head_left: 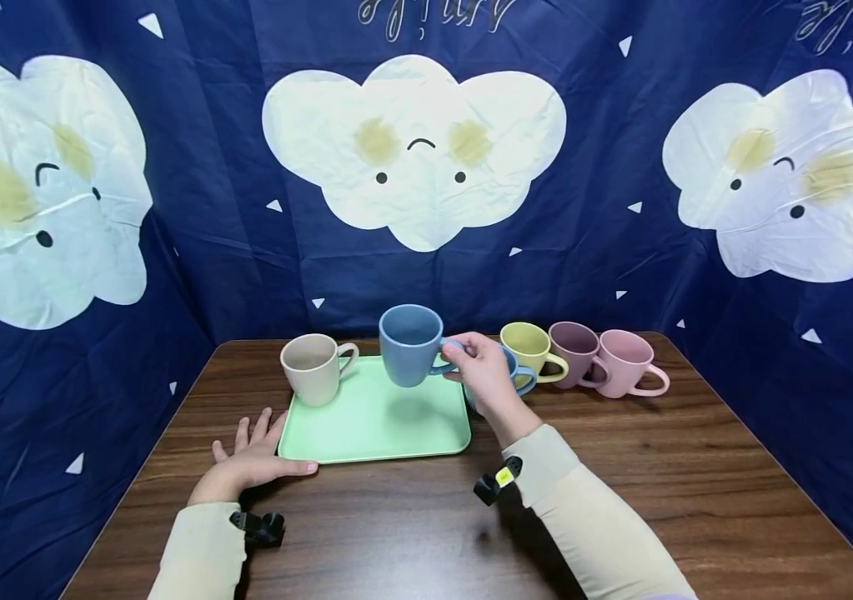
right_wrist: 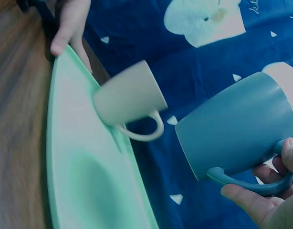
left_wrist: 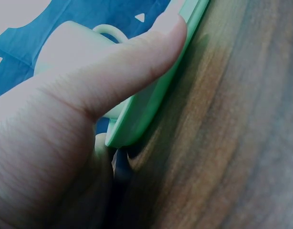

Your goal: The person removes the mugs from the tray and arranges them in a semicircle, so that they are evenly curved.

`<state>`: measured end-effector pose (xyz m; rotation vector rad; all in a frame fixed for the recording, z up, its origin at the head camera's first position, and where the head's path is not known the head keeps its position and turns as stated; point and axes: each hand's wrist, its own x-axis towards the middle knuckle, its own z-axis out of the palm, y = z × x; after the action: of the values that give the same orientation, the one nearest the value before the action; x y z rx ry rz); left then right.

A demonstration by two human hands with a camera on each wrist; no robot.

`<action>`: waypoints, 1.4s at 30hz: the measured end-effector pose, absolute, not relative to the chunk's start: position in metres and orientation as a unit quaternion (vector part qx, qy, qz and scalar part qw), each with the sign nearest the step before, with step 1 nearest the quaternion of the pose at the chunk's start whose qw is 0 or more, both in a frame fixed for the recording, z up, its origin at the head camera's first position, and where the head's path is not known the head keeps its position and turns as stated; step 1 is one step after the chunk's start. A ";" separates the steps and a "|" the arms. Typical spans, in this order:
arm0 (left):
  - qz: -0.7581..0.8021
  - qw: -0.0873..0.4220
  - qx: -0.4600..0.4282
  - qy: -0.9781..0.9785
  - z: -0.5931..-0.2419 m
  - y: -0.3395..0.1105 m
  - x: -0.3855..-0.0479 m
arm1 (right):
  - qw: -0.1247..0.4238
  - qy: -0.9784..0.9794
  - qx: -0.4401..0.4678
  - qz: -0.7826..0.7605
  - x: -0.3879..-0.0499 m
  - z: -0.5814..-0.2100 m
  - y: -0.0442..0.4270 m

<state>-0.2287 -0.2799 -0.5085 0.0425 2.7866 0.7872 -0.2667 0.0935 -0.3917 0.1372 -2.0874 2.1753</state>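
Pinching the handle of a blue mug, the right hand holds it upright above the green tray. In the right wrist view that mug hangs apart from the tray, the right hand's fingers around its handle. A beige mug stands upright at the tray's back left, handle to the right. The left hand rests at the tray's front left corner, fingers spread and thumb along the front edge. In the left wrist view, the thumb lies against the tray's rim.
Right of the tray a second blue mug is partly hidden behind the right hand. Beyond it stand a yellow mug, a purple mug and a pink mug on the wooden table. A blue cloth hangs behind.
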 end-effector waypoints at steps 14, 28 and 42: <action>0.263 0.123 0.012 0.957 -0.506 -0.278 -0.226 | 0.097 -0.708 0.024 0.699 -0.267 -0.371 0.163; 0.270 0.122 0.010 0.955 -0.507 -0.278 -0.227 | 0.143 -0.709 -0.002 0.691 -0.265 -0.358 0.233; 0.272 0.120 0.005 0.955 -0.508 -0.279 -0.227 | 0.174 -0.686 -0.004 0.706 -0.252 -0.352 0.295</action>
<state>-0.2269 -0.2785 -0.5083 0.0147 2.7911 0.7939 -0.2516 0.2947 -0.3524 -0.0101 -1.9456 2.0008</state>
